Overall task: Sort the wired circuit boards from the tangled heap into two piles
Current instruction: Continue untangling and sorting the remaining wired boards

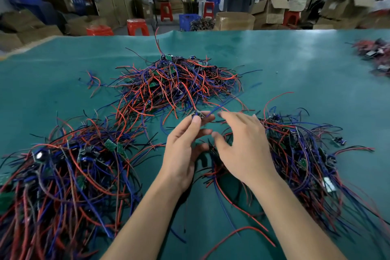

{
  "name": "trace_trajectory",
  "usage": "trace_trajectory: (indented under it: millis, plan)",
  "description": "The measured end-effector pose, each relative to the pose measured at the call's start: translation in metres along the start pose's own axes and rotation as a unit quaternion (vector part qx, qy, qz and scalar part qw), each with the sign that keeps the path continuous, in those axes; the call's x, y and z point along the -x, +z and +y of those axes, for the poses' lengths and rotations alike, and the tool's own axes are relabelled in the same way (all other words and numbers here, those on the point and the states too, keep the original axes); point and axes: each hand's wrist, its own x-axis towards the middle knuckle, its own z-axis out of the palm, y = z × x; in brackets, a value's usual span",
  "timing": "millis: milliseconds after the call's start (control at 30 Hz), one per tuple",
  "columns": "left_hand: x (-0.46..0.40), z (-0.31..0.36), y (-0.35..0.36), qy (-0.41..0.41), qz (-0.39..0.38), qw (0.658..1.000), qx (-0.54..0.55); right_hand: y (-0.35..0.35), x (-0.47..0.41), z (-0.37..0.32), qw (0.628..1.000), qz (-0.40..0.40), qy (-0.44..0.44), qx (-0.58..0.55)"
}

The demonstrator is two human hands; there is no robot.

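Note:
A tangled heap (177,82) of small circuit boards with red, blue and black wires lies in the middle of the green table. A large sorted pile (63,175) spreads at the near left, another pile (301,154) at the near right. My left hand (181,150) pinches a small wired circuit board (197,114) between thumb and fingertips, its red and blue wires trailing back to the heap. My right hand (244,143) hovers just right of it, fingers spread and relaxed, holding nothing.
The green mat (295,65) covers the table. A further bundle of wired parts (375,53) lies at the far right edge. Beyond the table stand red stools (137,26), cardboard boxes (234,20), a blue crate (188,20) and people working.

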Motion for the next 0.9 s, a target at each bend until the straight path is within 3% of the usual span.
trace_trajectory:
  millis: [167,300,433,533,633,733,833,900]
  plan:
    - [-0.005,0.001,-0.003,-0.041,0.011,0.995,0.092,-0.005,-0.002,0.006,0.995,0.066,-0.004,-0.069]
    - [-0.006,0.006,-0.007,-0.086,0.008,0.976,0.199,-0.002,-0.002,0.002,0.993,0.051,-0.013,-0.106]
    - [-0.003,0.011,-0.006,-0.118,0.003,0.951,0.284,-0.006,-0.002,0.000,0.996,0.059,-0.027,-0.062]
    - [-0.004,0.011,-0.007,-0.132,-0.019,0.941,0.311,-0.013,-0.003,0.003,0.995,0.046,0.021,-0.085]
    - [-0.006,0.006,-0.007,-0.130,-0.020,0.947,0.292,-0.019,-0.008,0.014,0.981,-0.084,0.086,-0.154]
    - [-0.007,0.004,-0.007,-0.141,-0.020,0.966,0.214,-0.026,-0.008,0.016,0.947,-0.203,0.090,-0.231]
    - [-0.005,0.001,-0.004,-0.142,-0.049,0.982,0.114,-0.016,-0.008,0.017,0.969,-0.104,0.067,-0.216]
    - [-0.001,0.000,-0.001,-0.127,-0.080,0.987,0.056,-0.012,-0.008,0.012,0.941,-0.082,0.101,-0.312]
